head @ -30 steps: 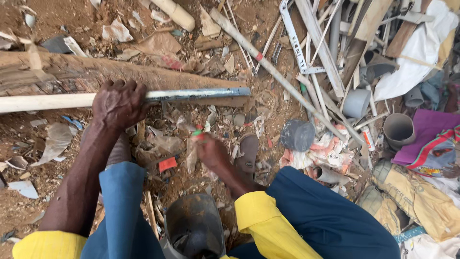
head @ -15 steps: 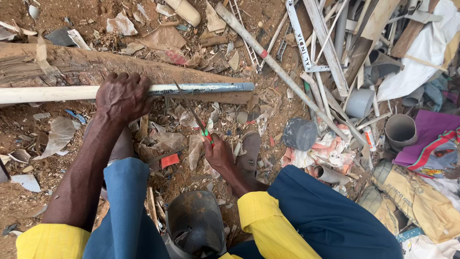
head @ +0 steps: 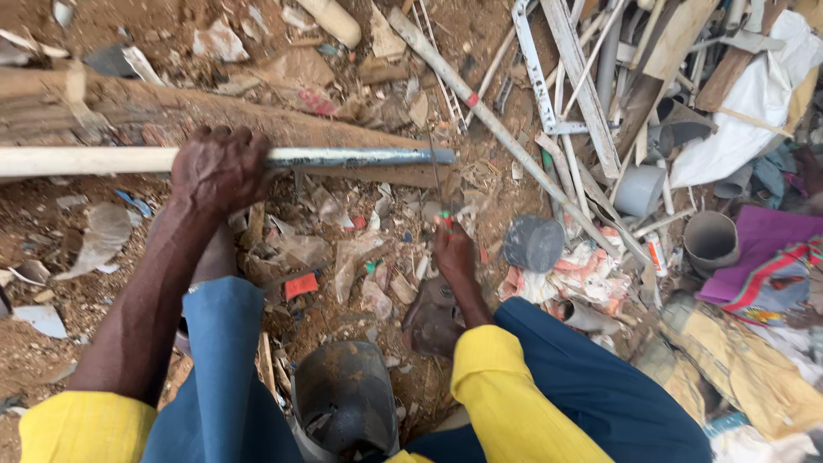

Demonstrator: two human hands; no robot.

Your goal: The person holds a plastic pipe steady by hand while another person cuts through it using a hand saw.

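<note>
The left hand [head: 219,167] was wrapped tight around a long pipe, white at the left and dark grey at the right [head: 360,158]. The pipe lay flat across a big brown wooden log [head: 129,107] on the dirt ground [head: 34,343]. The right hand [head: 453,250] was closed on the green and red handle of a thin saw blade [head: 435,176]. The blade stood up and met the pipe near its right end. A round grey lid [head: 533,243] lay just right of that hand.

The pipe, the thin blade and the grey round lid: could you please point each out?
pipe [head: 360,158], head view, dark stretch near its end.
thin blade [head: 436,176], head view, mid-length.
grey round lid [head: 533,243], head view, centre.
</note>
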